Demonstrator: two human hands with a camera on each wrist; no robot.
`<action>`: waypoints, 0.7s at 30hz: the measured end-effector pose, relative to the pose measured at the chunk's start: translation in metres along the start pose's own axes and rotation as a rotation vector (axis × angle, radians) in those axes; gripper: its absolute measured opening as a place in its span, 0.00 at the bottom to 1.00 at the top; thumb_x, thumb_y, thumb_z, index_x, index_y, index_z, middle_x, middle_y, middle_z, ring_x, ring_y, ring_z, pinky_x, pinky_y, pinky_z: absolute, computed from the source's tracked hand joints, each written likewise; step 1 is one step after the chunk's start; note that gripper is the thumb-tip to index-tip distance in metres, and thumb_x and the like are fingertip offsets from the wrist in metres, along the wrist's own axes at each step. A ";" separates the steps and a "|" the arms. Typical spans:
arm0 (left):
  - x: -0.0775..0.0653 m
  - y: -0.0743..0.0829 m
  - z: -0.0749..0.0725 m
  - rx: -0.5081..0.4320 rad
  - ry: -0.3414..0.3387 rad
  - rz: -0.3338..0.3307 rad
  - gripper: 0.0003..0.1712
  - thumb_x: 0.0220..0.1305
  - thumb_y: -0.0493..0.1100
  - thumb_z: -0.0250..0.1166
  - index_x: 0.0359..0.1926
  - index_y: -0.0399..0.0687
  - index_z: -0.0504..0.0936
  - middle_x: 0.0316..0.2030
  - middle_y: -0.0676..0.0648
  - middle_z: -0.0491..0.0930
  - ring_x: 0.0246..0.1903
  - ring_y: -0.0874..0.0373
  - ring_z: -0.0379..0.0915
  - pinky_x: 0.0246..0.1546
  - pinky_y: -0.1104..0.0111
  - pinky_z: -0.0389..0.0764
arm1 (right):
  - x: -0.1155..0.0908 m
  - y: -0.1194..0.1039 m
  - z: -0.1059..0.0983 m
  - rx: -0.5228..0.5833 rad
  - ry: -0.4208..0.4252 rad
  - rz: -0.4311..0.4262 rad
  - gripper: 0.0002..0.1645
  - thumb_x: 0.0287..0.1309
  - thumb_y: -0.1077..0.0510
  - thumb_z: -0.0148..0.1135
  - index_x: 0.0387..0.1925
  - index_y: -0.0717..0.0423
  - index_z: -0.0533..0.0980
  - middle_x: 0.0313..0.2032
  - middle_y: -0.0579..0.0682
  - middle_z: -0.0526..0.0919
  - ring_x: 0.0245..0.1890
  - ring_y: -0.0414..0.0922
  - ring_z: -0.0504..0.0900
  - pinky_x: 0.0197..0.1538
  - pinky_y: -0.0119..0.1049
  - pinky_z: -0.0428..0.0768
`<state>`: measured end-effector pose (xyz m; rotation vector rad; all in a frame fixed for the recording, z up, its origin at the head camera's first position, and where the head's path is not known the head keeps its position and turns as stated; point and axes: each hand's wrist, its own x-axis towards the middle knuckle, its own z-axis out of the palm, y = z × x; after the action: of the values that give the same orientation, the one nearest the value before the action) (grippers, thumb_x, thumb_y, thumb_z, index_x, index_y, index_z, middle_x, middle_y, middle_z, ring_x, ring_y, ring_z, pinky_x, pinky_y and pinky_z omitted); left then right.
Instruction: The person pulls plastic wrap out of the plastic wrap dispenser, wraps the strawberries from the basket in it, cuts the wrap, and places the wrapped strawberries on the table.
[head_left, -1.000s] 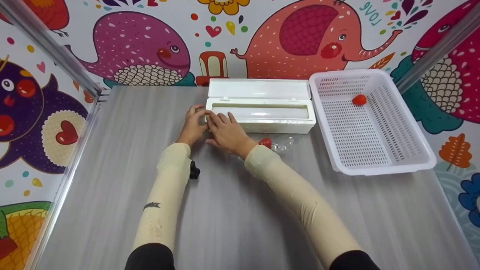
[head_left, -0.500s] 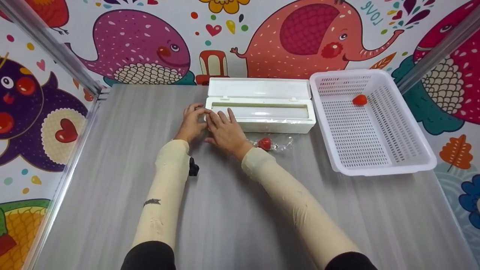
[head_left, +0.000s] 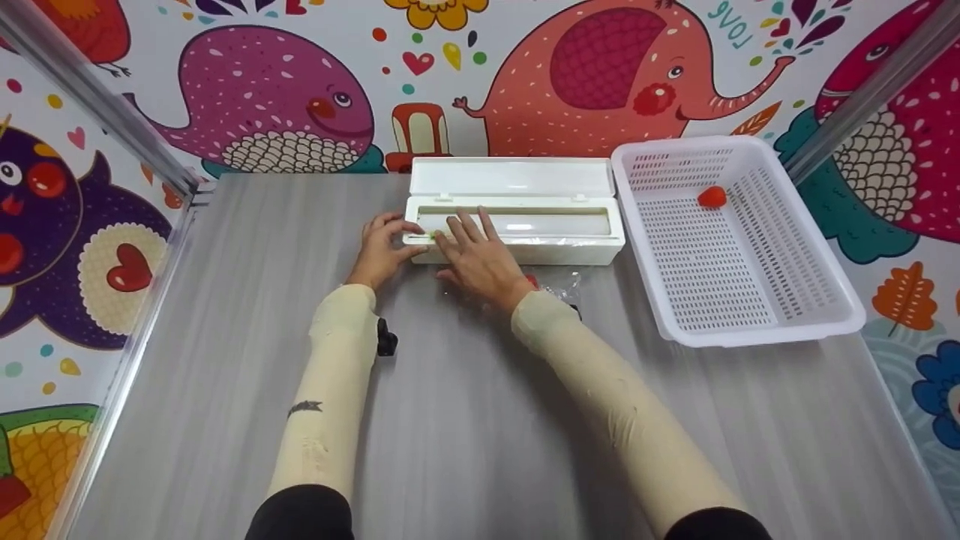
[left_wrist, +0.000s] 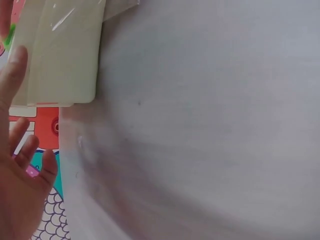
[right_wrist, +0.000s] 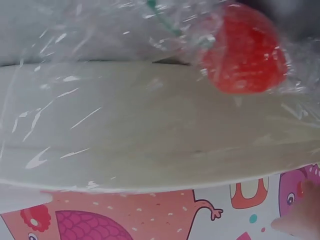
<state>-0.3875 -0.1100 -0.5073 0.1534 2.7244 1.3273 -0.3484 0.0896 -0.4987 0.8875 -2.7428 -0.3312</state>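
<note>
1. Left hand [head_left: 381, 249] and right hand [head_left: 484, 264]: bare.
2. Left sleeve [head_left: 326, 375]: cream, close-fitting, bearing a dark jagged mark [head_left: 305, 407] across the forearm.
3. Right sleeve [head_left: 600, 390]: the same cream, creased midway along the forearm.
4. Both sleeves bulge at the wrists.
5. Small black fitting [head_left: 385, 338] at the left wrist's inner side.
6. Black upper sleeves [head_left: 300, 516] cover both arms above the cream.

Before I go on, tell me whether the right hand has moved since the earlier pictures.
Yes: in the head view, the right hand has shifted rightward, away from the left end of the box.
</note>
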 end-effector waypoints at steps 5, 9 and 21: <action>0.002 -0.002 0.003 -0.012 0.006 0.003 0.17 0.53 0.47 0.71 0.45 0.50 0.82 0.67 0.43 0.62 0.69 0.46 0.50 0.69 0.51 0.55 | -0.011 0.009 0.006 0.028 0.105 0.012 0.35 0.66 0.37 0.46 0.67 0.48 0.63 0.69 0.61 0.62 0.73 0.58 0.54 0.73 0.56 0.50; 0.004 -0.003 0.004 -0.031 0.006 0.018 0.17 0.52 0.47 0.71 0.44 0.50 0.82 0.66 0.43 0.63 0.68 0.46 0.50 0.69 0.52 0.55 | -0.023 0.019 0.015 0.056 0.200 0.034 0.34 0.64 0.38 0.50 0.65 0.50 0.66 0.67 0.62 0.66 0.72 0.58 0.57 0.73 0.56 0.52; 0.002 -0.005 0.007 -0.048 -0.003 0.010 0.17 0.54 0.45 0.70 0.45 0.49 0.82 0.66 0.43 0.64 0.67 0.46 0.53 0.69 0.54 0.56 | -0.041 0.038 0.015 0.231 0.222 0.227 0.29 0.64 0.38 0.50 0.56 0.50 0.75 0.66 0.63 0.66 0.71 0.60 0.57 0.71 0.57 0.56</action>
<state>-0.3888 -0.1067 -0.5156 0.1659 2.6902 1.3919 -0.3412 0.1457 -0.5080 0.6105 -2.6701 0.1212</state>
